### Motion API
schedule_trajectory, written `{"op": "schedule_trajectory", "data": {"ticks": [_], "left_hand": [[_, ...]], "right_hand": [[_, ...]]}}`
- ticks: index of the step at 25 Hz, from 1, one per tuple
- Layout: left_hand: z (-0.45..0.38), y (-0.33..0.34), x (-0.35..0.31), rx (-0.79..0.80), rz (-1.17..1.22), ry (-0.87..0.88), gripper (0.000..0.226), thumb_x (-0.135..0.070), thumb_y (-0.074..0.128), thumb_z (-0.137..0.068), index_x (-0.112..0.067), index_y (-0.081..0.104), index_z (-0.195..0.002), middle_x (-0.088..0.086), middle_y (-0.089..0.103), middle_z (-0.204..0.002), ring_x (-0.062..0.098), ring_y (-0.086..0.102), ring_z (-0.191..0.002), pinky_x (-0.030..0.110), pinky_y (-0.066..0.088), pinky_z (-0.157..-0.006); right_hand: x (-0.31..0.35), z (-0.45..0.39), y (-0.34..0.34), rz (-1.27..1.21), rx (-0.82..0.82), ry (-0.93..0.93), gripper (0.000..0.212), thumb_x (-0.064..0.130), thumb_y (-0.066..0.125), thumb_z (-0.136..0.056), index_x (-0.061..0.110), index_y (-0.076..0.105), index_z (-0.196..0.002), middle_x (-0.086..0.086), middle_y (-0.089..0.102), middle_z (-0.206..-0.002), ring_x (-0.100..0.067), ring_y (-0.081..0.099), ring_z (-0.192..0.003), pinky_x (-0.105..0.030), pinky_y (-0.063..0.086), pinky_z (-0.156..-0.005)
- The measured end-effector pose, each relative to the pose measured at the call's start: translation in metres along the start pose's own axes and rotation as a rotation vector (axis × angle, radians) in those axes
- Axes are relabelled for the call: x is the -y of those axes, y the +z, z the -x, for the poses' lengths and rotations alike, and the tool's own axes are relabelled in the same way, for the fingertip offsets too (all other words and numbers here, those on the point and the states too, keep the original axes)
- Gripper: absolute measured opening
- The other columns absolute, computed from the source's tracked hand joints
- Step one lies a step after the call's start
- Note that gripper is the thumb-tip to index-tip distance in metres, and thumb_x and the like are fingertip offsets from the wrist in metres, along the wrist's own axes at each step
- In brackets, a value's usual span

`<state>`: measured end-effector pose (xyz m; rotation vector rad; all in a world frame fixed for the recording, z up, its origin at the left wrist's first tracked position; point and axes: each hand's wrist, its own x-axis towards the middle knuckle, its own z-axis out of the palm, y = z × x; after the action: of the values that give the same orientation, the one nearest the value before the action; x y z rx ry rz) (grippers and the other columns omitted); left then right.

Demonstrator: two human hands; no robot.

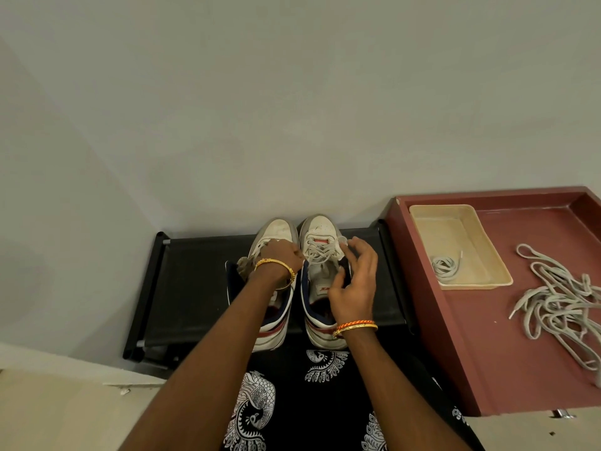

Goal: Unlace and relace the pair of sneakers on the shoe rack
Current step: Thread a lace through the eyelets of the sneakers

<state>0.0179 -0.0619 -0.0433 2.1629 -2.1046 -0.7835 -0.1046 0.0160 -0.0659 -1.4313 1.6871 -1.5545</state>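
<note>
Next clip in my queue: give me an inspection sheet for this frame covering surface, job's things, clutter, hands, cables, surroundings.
Surface: black shoe rack against a pale wall.
Job's things: left sneaker and right sneaker stand side by side, toes to the wall; the right one is partly laced.
Clutter: maroon tray table holds a beige tray with a coiled lace, and a loose pile of laces.
Hands: left hand rests at the sneakers' laces, grip unclear; right hand has spread fingers over the right sneaker.
Cables: nothing seen.
Surroundings: pale floor, patterned black garment.
</note>
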Motion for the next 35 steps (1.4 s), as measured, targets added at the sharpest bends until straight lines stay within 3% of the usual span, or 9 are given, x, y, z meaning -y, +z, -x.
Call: {"op": "schedule_trajectory", "data": {"ticks": [7,11,14,16,19,24,27,30,35], "left_hand": [[0.012,-0.049,0.003,-0.426,0.484,-0.187,0.012,-0.019,0.057,-0.088,-0.017,0.068,-0.091,0.006,0.057,-0.118,0.029,0.052,-0.111,0.048,0.037,-0.1],[0.023,-0.066,-0.004,-0.288,0.69,-0.006,0.013,-0.007,0.052,-0.091,-0.008,0.063,-0.084,0.006,0.066,-0.101,0.019,0.063,-0.088,0.033,0.05,-0.082],[0.022,-0.055,-0.007,-0.124,0.872,-0.073,0.024,0.0,0.047,-0.086,-0.007,0.057,-0.065,0.015,0.063,-0.078,0.025,0.058,-0.059,0.039,0.051,-0.065],[0.014,-0.04,-0.004,-0.092,0.583,-0.087,0.022,-0.008,0.047,-0.089,-0.004,0.064,-0.076,0.017,0.065,-0.08,0.025,0.055,-0.061,0.035,0.049,-0.063],[0.004,-0.017,-0.003,-0.003,0.093,-0.01,0.029,-0.018,0.05,-0.093,-0.013,0.064,-0.117,0.014,0.061,-0.119,0.03,0.056,-0.105,0.037,0.046,-0.093],[-0.012,-0.026,-0.009,0.122,-0.336,0.0,0.048,-0.041,0.055,-0.09,-0.011,0.054,-0.127,0.015,0.048,-0.132,0.032,0.044,-0.121,0.041,0.039,-0.1],[-0.003,-0.047,-0.013,0.212,0.1,-0.076,0.032,-0.029,0.059,-0.088,-0.009,0.064,-0.112,0.012,0.053,-0.112,0.025,0.047,-0.105,0.033,0.038,-0.091],[0.021,-0.071,-0.023,0.248,0.527,-0.017,0.028,-0.027,0.056,-0.092,-0.005,0.069,-0.105,0.005,0.056,-0.103,0.018,0.048,-0.099,0.031,0.037,-0.091],[0.079,-0.1,-0.056,0.238,0.925,0.113,0.02,-0.02,0.052,-0.095,-0.014,0.07,-0.09,-0.01,0.068,-0.066,0.001,0.059,-0.063,0.018,0.042,-0.064]], "right_hand": [[-0.002,-0.005,0.004,0.257,0.102,0.226,0.047,-0.017,0.054,-0.077,0.004,0.051,-0.119,-0.011,0.035,-0.127,-0.022,0.054,-0.103,-0.02,0.044,-0.091],[-0.003,-0.006,0.004,0.339,0.194,0.306,0.044,-0.017,0.054,-0.075,0.002,0.054,-0.115,-0.013,0.035,-0.127,-0.027,0.053,-0.103,-0.022,0.042,-0.093],[-0.003,-0.007,0.003,0.347,0.209,0.294,0.043,-0.016,0.055,-0.075,0.003,0.054,-0.114,-0.012,0.035,-0.126,-0.026,0.053,-0.104,-0.025,0.045,-0.094],[-0.005,-0.008,0.003,0.346,0.223,0.287,0.043,-0.016,0.056,-0.074,0.004,0.055,-0.112,-0.012,0.035,-0.126,-0.025,0.052,-0.104,-0.026,0.046,-0.094],[-0.007,-0.008,0.002,0.362,0.262,0.283,0.044,-0.015,0.058,-0.074,0.007,0.054,-0.112,-0.01,0.034,-0.127,-0.024,0.051,-0.107,-0.027,0.047,-0.096],[-0.008,-0.014,-0.002,0.393,0.377,0.301,0.041,-0.004,0.064,-0.076,0.011,0.054,-0.113,-0.008,0.034,-0.129,-0.026,0.05,-0.111,-0.033,0.048,-0.097],[0.001,-0.018,-0.012,0.322,0.297,0.296,0.026,0.012,0.065,-0.081,0.013,0.059,-0.106,-0.008,0.047,-0.12,-0.026,0.05,-0.109,-0.041,0.045,-0.095],[0.029,-0.024,-0.024,0.064,0.233,0.333,0.01,0.015,0.065,-0.083,0.019,0.065,-0.092,0.0,0.064,-0.101,-0.014,0.058,-0.098,-0.027,0.047,-0.08],[0.093,-0.028,-0.023,-0.47,0.472,0.328,0.023,0.003,0.062,-0.087,0.01,0.062,-0.109,0.001,0.069,-0.097,-0.008,0.066,-0.095,-0.021,0.052,-0.083]]}}
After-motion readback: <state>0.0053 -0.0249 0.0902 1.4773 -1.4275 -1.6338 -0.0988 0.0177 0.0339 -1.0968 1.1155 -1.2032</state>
